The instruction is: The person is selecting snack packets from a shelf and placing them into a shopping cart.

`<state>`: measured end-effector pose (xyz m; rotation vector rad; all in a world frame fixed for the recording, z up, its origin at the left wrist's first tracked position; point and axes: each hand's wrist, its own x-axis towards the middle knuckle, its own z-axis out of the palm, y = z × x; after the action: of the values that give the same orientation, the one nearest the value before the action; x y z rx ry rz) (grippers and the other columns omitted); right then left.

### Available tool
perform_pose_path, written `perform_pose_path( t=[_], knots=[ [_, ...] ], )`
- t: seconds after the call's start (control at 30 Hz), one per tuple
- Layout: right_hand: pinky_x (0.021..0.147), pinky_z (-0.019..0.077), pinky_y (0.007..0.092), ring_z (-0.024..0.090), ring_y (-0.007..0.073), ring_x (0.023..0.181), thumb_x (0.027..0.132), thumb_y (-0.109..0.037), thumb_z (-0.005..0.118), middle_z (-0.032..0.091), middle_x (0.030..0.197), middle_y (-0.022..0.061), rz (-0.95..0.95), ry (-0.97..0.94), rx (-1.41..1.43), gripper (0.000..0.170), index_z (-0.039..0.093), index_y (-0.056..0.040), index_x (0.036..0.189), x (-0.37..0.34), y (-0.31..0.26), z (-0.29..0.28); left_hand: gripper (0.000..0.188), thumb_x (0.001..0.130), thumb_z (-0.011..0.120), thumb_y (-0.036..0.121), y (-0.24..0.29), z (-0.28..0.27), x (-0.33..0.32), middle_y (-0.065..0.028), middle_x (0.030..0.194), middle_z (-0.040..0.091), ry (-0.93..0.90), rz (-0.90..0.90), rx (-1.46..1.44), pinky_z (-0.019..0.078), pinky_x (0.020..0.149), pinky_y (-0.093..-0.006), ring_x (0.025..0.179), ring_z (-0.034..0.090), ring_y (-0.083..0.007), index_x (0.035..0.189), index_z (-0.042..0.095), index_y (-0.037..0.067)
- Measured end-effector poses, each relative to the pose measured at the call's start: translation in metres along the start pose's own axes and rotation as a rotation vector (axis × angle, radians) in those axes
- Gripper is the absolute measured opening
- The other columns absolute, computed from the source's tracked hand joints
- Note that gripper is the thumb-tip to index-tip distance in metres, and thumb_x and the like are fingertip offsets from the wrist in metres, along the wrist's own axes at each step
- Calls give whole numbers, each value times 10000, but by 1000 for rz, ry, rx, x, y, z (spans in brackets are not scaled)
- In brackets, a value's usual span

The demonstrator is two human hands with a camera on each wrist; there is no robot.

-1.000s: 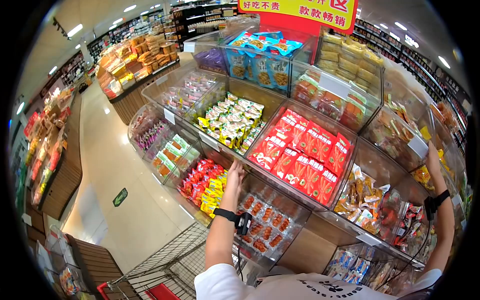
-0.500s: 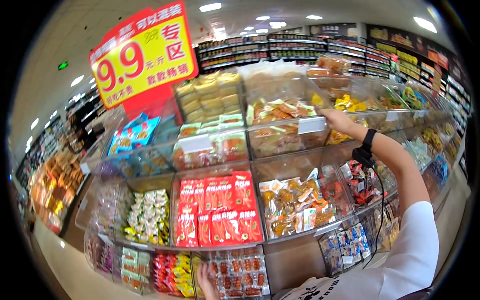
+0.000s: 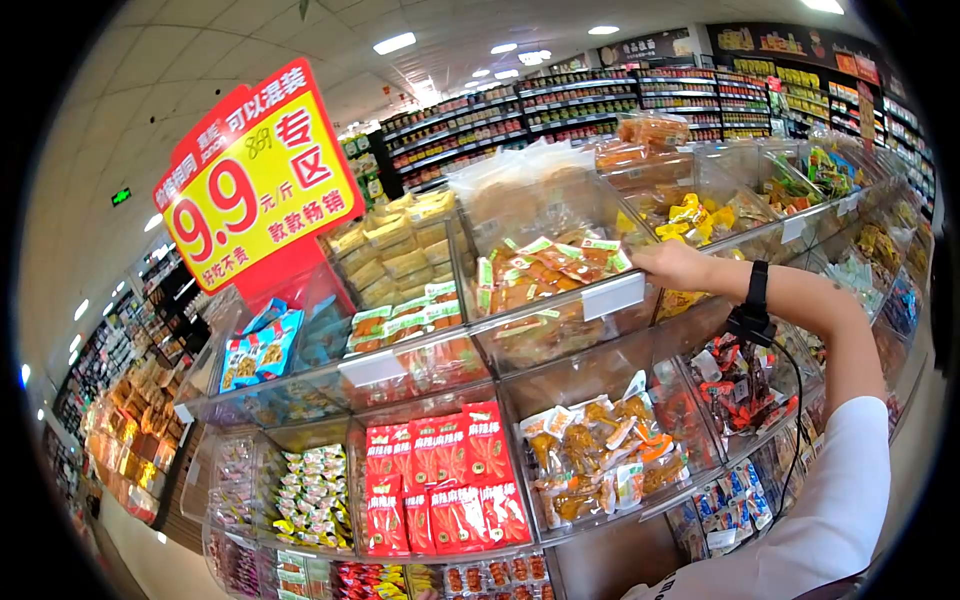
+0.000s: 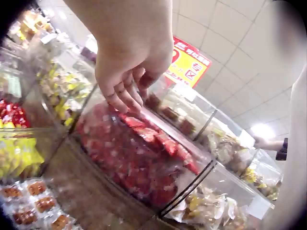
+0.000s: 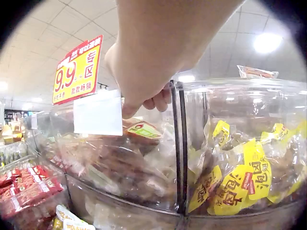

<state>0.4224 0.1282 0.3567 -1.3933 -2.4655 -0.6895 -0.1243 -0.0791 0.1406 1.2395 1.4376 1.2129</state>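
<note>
My right hand (image 3: pixel 675 266) is at the front rim of an upper clear bin (image 3: pixel 540 318) of packets with green-and-white labels. Up close in the right wrist view, the fingers and thumb of this hand (image 5: pixel 148 72) curl around the bin's top edge, beside a blank white tag (image 5: pixel 98 115). In the left wrist view my left hand (image 4: pixel 134 62) hangs with loosely bent fingers, nothing in them, over the bin of red packets (image 4: pixel 144 136); whether it touches the rim is unclear. Those red packets (image 3: pixel 445 480) lie in the middle tier.
A red and yellow price sign (image 3: pixel 260 180) rises at the left. Clear bins hold brown snacks (image 3: pixel 595 450), small white-green packets (image 3: pixel 312 490) and yellow bags (image 3: pixel 690 220). Stocked shelves (image 3: pixel 560 110) line the back, and another display (image 3: pixel 135 430) stands at far left.
The head view has swung right, bringing the sign and back shelves into view. My right hand stays at the upper bin's rim; my left hand has dropped almost out of the head view.
</note>
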Motion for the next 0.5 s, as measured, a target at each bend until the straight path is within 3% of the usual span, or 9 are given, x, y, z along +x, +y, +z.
perform_pose_path(
  t=[0.1,0.17,0.23,0.3,0.37,0.4,0.43,0.5],
  knots=[
    [568,406,395,508,307,680,643,-124,555,488,711,127,38,-59,10,230,397,-28,780,-2,-1,-3,272,831,392,192,72,37,37,-107,1030,479,-137,156,205,315,833,-250,945,447,-126,1079,449,93],
    [633,391,393,493,301,749,647,-133,568,487,769,128,-24,-17,50,261,419,-32,836,-7,0,-16,263,823,400,167,78,45,67,-96,1011,492,-224,263,372,329,825,-269,942,452,-163,1043,456,34],
    [682,371,381,475,291,795,646,-131,578,486,814,121,-29,114,78,305,431,-40,897,-24,4,-46,258,818,406,147,82,53,98,-89,1004,497,-317,382,506,340,817,-267,941,455,-167,1031,456,10],
    [698,371,363,475,291,799,659,-123,568,493,851,121,102,268,71,314,433,-40,930,-57,24,-62,252,815,409,136,105,66,104,-86,1006,497,-412,432,438,340,819,-265,938,457,-162,1029,458,11],
    [700,375,365,472,298,809,679,-123,550,495,865,128,318,212,88,308,429,-29,946,-92,38,-77,245,811,415,134,112,73,115,-86,998,501,-441,502,445,351,801,-263,913,467,-162,1017,468,11],
    [700,379,370,472,309,815,691,-128,540,496,871,139,388,179,75,318,423,-21,967,-108,43,-80,246,811,420,133,128,70,118,-85,990,502,-485,507,618,355,787,-255,900,471,-160,1020,468,13],
    [700,379,372,473,311,816,691,-133,541,497,867,143,396,123,53,319,425,-21,966,-122,47,-81,253,809,427,143,109,59,135,-79,947,517,-458,365,581,359,771,-249,880,475,-156,1024,470,17],
    [701,381,377,474,315,817,692,-141,542,498,860,150,402,12,18,320,428,-20,965,-138,51,-80,264,811,427,153,109,47,154,-58,900,529,-400,502,573,359,762,-242,856,475,-143,1041,464,31]
  ],
)
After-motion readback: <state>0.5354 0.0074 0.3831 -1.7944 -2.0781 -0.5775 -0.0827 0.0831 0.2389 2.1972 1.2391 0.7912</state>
